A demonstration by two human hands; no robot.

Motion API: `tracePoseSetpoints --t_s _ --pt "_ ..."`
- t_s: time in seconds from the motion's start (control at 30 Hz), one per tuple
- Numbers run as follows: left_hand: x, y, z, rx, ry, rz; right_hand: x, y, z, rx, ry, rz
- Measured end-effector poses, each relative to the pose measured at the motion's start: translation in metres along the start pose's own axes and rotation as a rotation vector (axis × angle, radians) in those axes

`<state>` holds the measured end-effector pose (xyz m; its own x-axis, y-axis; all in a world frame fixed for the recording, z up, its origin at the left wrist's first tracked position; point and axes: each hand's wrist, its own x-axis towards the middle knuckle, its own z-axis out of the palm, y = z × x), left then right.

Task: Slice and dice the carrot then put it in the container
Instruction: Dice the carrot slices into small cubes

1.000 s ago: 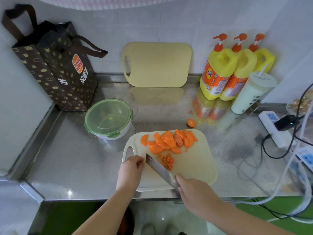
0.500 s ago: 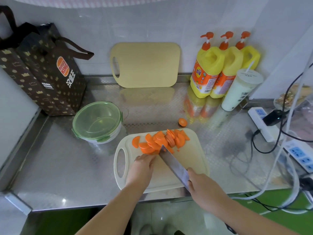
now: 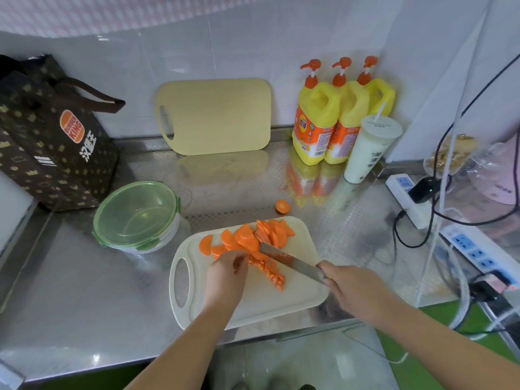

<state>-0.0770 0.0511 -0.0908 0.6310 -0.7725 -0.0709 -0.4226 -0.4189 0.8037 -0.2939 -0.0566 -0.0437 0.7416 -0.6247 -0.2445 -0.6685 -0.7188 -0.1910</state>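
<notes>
Orange half-round carrot slices (image 3: 253, 235) lie heaped at the far side of the white cutting board (image 3: 298, 299). A small row of diced carrot (image 3: 271, 271) lies nearer to me. My right hand (image 3: 349, 288) grips the handle of a knife (image 3: 284, 260), whose blade points up-left into the slices. My left hand (image 3: 225, 277) has curled fingertips resting on carrot slices beside the blade. A round container with a green lid (image 3: 136, 213), closed, stands left of the board. One carrot end (image 3: 282, 206) lies on the counter behind the board.
A brown paper bag (image 3: 53, 142) stands at the far left. A second, yellowish board (image 3: 216, 116) leans on the wall. Three yellow soap bottles (image 3: 337, 114) and a white cup (image 3: 368, 150) stand at the back right. Power strips and cables (image 3: 416, 198) lie to the right.
Both hands moved up the board from its near edge toward the carrot pile. The knife blade now reaches into the slices, and my left hand touches the carrot.
</notes>
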Motion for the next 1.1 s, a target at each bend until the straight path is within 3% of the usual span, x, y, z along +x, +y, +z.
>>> tracePoseSetpoints --t_s 0.1,0.27,0.37,0.67,0.87,1.1 --pt "0.015 0.012 -0.014 -0.212 0.004 -0.101 0.001 0.004 -0.01 -0.202 0.019 -0.057" --pt "0.022 0.032 -0.029 -0.055 -0.487 -0.038 0.002 0.014 -0.006 -0.216 0.074 -0.21" --pt "0.014 0.042 -0.017 -0.089 -0.649 -0.119 0.001 0.012 -0.004 -0.187 0.116 -0.241" --pt "0.009 0.032 -0.001 -0.096 -0.378 -0.133 0.003 0.016 -0.001 -0.193 0.056 -0.229" --pt "-0.003 0.039 -0.003 -0.17 -0.536 -0.144 0.005 0.013 -0.007 -0.165 0.063 -0.193" --pt "0.0 0.032 0.003 -0.056 -0.406 -0.105 0.007 0.014 -0.008 -0.16 0.074 -0.217"
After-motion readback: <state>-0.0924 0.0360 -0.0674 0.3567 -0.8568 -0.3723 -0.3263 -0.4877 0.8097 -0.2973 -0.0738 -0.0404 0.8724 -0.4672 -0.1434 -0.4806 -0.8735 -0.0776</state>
